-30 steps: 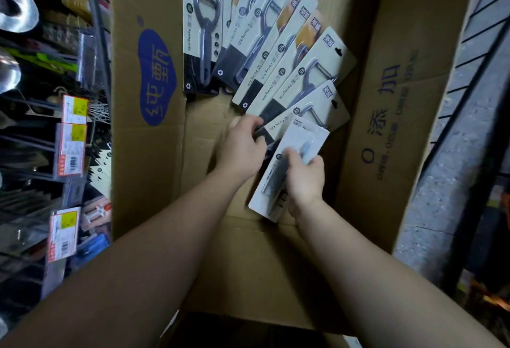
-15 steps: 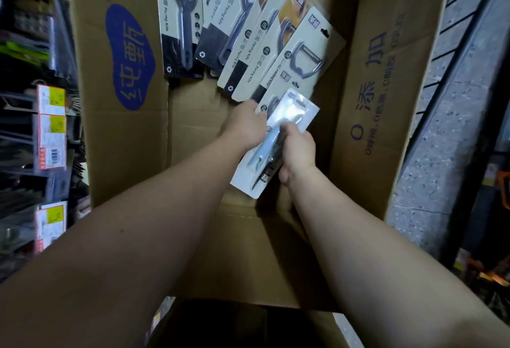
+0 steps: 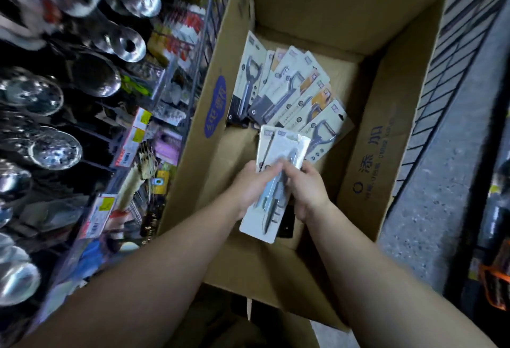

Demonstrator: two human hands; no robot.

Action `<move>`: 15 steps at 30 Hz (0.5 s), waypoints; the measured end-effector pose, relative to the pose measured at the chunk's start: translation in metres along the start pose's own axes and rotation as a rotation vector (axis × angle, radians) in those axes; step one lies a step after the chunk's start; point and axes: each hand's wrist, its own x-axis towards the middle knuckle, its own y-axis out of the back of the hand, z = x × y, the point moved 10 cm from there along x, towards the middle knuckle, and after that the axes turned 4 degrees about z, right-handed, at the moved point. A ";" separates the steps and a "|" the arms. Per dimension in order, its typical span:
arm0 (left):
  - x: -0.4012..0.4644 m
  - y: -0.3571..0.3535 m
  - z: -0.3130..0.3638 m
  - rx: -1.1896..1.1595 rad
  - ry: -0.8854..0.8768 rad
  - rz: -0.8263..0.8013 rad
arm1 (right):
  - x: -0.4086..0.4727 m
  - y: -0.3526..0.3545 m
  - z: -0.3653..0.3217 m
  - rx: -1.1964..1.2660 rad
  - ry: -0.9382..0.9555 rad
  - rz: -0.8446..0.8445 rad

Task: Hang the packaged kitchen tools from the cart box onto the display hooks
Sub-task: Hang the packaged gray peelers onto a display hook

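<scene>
An open cardboard box (image 3: 386, 115) holds a fan of several carded peelers (image 3: 289, 93) lying on its floor. Above the box's near half both hands hold a small stack of peeler packs (image 3: 278, 154), white cards with a grey tool under clear plastic. My left hand (image 3: 248, 184) grips the stack from the left, fingers across its front. My right hand (image 3: 309, 190) grips it from the right side. Display hooks (image 3: 91, 138) with hanging goods stick out of the shelf at the left.
The shelf on the left carries steel ladles and skimmers (image 3: 55, 149), yellow and red price tags (image 3: 138, 138) and other packaged utensils. A grey tiled floor (image 3: 441, 209) runs along the right of the box. A box flap (image 3: 270, 273) lies under my forearms.
The view has swung so the shelf with hooks now shows at the left. Both hands have lifted the packs off the fan and pulled them toward me; my left hand now grips the stack too.
</scene>
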 end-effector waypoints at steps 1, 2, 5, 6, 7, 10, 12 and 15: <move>-0.002 0.004 0.000 -0.007 -0.014 -0.007 | -0.009 -0.006 -0.007 -0.003 0.012 -0.029; -0.009 0.009 0.006 -0.016 -0.037 -0.007 | -0.018 -0.011 -0.014 -0.006 0.018 -0.053; -0.033 0.027 0.025 0.027 -0.105 0.019 | -0.046 -0.028 -0.032 -0.002 0.027 -0.133; -0.038 0.034 0.027 0.034 -0.122 0.036 | -0.055 -0.033 -0.037 -0.007 0.036 -0.157; -0.045 0.040 0.032 0.025 -0.152 0.046 | -0.063 -0.038 -0.042 -0.013 0.044 -0.176; -0.070 0.059 0.044 -0.031 -0.234 0.117 | -0.085 -0.048 -0.056 0.000 0.095 -0.206; -0.090 0.072 0.052 -0.059 -0.291 0.186 | -0.100 -0.052 -0.069 0.015 0.141 -0.196; -0.120 0.091 0.055 -0.110 -0.362 0.268 | -0.125 -0.053 -0.093 -0.059 0.253 -0.172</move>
